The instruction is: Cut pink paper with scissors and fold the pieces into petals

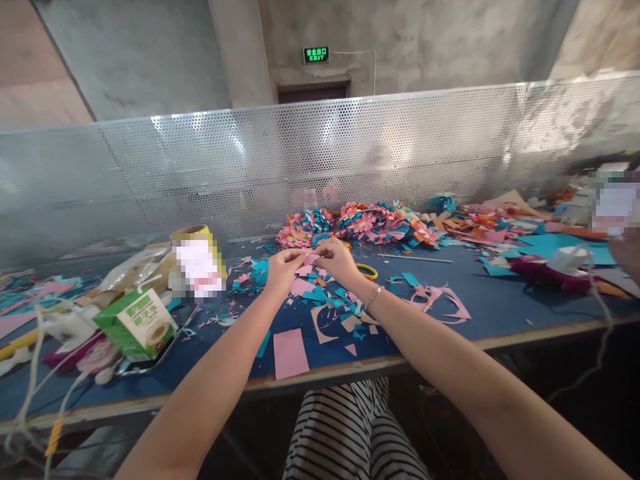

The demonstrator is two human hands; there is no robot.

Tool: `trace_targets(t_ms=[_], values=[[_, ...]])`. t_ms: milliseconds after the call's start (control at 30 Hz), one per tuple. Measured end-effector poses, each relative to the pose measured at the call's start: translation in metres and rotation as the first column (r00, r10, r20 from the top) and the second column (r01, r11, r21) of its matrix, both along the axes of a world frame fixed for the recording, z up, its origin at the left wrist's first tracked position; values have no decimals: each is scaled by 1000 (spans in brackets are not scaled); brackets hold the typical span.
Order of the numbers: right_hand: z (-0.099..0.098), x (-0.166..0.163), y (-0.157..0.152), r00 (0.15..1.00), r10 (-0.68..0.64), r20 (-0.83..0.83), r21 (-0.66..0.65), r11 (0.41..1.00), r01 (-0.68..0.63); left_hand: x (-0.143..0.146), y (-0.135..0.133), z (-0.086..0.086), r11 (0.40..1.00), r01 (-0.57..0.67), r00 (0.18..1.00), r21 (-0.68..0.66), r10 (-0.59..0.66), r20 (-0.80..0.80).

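My left hand (281, 267) and my right hand (339, 259) meet above the blue table (500, 303), both pinched on a small pink paper piece (310, 257) held between the fingertips. A bracelet sits on my right wrist. Under the hands lie pink and blue paper scraps (320, 297). A pink paper rectangle (290, 353) lies near the table's front edge. Behind the hands is a pile of finished pink, blue and orange paper flowers (360, 223).
A green carton (136, 323) lies on a phone at the left, beside a plastic bag and a yellow-capped tub (197, 257). A yellow ring (367, 271) and a thin stick (415, 258) lie right of my hands. A perforated metal screen (300, 160) backs the table. Cables hang at both sides.
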State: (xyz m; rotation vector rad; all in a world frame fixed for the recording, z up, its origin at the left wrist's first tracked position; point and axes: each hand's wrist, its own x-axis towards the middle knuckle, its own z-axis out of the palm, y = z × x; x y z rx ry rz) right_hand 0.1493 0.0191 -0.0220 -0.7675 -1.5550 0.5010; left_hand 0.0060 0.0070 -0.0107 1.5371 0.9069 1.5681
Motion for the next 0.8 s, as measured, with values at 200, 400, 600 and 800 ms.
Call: trace_targets(t_ms=[200,400,600,800], values=[[-4,3,8,973,181,-145,-133,971,-200,-6,4,4,987,-81,986,139,100,-131],[3,6,-4,978,210,6,-69,975,-209,-7,4,6,969,-86,963,231,140,-229],[3,1,-4,978,208,4,-45,977,-208,-3,-1,7,971,7,958,238,62,-278],[2,3,-1,973,220,-74,-97,969,-227,-3,-5,8,971,8,955,239,64,-291]])
